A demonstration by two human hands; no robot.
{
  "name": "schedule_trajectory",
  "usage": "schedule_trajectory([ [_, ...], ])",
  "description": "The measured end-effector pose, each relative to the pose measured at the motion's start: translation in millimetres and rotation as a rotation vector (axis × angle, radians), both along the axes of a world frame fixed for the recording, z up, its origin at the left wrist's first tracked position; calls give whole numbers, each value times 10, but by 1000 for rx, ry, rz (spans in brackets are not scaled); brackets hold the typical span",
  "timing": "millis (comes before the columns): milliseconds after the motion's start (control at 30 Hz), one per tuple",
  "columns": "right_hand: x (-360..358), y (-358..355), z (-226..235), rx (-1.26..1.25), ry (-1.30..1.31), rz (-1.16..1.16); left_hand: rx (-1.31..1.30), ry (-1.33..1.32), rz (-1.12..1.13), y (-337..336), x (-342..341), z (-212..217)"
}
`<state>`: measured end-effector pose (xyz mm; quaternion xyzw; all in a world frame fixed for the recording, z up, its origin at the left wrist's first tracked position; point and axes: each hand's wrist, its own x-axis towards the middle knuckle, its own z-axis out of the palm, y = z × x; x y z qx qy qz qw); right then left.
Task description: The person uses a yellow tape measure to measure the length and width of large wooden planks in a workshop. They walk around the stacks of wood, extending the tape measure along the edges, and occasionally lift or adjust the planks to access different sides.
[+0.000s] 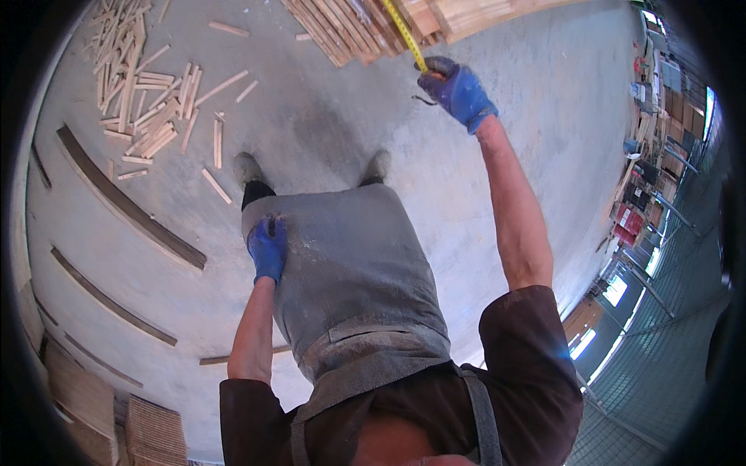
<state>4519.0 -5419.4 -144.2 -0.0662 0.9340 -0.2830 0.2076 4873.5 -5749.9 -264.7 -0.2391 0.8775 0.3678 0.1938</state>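
Observation:
My right hand, in a blue work glove with dark fingertips, is stretched far forward and closed round a tape measure. Its yellow blade runs out from the fingers up past the top edge, across the end of a wood stack. A dark strap dangles beside that hand; the glove mostly hides the tape's case. My left hand, gloved alike, rests against the grey apron at my thigh. Its fingers look curled in; whether anything is inside them is hidden.
Stacked wooden boards lie ahead at the top. Loose wood strips are heaped on the concrete floor at the far left. Long dark bars lie on the left. Corrugated sheets stand lower left; stored goods line the right side.

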Motion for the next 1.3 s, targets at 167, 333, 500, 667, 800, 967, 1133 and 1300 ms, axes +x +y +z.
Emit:
schedule_trajectory([
  [167,11,-18,-18,54,-14,-42,65,67,-8,-181,-58,62],
  [333,40,-110,56,141,-17,-132,472,-27,179,-574,-156,186],
  [500,66,-285,242,172,45,-119,460,-58,27,-854,-231,528],
  [667,127,-374,252,107,72,-124,479,-73,85,-732,-138,654],
  [800,202,-424,-85,85,107,-42,445,-143,95,-686,-15,649],
  [967,704,-639,154,22,-13,-64,561,-173,181,-609,-61,847],
  [1133,1527,-413,682,-74,-96,-105,778,-165,246,-331,-809,1367],
  [1300,2374,321,1207,-115,-41,-153,979,-134,231,285,-2130,1597],
])
